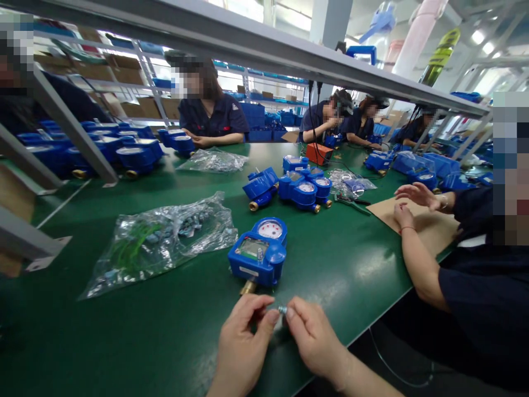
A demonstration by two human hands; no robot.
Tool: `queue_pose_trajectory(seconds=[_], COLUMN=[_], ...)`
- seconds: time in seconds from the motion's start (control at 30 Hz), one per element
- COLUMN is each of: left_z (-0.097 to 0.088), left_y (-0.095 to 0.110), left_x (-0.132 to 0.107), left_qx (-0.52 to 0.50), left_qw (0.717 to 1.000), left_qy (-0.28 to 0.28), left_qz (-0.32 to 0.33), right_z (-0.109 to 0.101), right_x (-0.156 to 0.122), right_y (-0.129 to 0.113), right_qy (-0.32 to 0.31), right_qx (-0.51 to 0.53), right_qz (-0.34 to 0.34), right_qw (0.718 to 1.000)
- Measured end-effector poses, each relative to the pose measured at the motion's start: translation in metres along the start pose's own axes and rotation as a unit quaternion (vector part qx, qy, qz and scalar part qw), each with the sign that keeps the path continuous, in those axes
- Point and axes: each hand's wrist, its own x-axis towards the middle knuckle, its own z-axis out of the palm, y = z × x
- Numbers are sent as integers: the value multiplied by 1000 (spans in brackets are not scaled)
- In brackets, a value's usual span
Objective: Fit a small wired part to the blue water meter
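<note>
Slippage seems the likeliest mishap: the small metal part (282,310) is so little that it could be lost if the pinch is loosened or pressed off-centre. If dropped, it could be sent rolling across the green table (165,342) or over the near edge. The blue meter (256,262), just beyond the hands, could also be nudged if the left hand (247,337) is pushed forward, since its brass fitting (248,287) is set close to the knuckles. By the right hand (313,335), the part is pinched narrowly between thumb and forefinger. The left thumb and forefinger are held slightly apart at its other end; whether it is touched there cannot be told. The part is held between both hands, on the near side of the meter.
</note>
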Motion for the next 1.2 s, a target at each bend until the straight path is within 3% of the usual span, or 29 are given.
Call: queue_pose_trajectory(seconds=[0.07,0.13,0.2,0.27,0.33,0.43,0.5,0.53,0.63,0.73,0.8,0.87,0.97,1.07,1.13,1.2], left_z=[0,2,5,7,10,11,11,10,9,9,10,10,10,11,12,12], left_y=[1,2,3,3,3,3,2,2,2,2,3,3,2,-1,-2,-3], left_x=[-1,-2,-3,-3,-4,-5,-4,-4,-1,-1,-1,-2,-1,1,1,1], left_qx=[43,54,33,12,-2,5,23,27,10,-16,-20,-9,8,-13,-42,-54], left_qw=[998,991,984,981,982,986,988,989,991,990,989,990,989,987,985,984], left_qy=[-35,-105,-156,-171,-171,-162,-149,-142,-128,-126,-130,-133,-139,-132,-126,-120], left_qz=[-36,-67,-83,-87,-76,-50,-34,-30,-46,-65,-63,-55,-53,-88,-112,-118], right_z=[-7,-10,-11,-11,-8,-2,2,3,3,0,0,2,4,3,2,2], right_x=[-2,-5,-7,-8,-8,-5,-4,-5,-8,-9,-6,-3,-2,-6,-8,-7], right_y=[3,5,7,7,7,5,3,2,1,5,9,12,12,11,13,17], right_qy=[-2,-18,-22,-18,-24,-66,-97,-93,-15,12,-22,-58,-95,-40,-6,-10], right_qx=[-135,-239,-319,-354,-312,-99,12,16,-148,-295,-236,-125,-53,-174,-288,-330], right_qz=[-88,-150,-188,-205,-189,-38,55,67,-33,-163,-143,-64,4,-71,-154,-203], right_qw=[987,959,929,912,931,992,994,993,988,942,961,988,994,981,945,922])
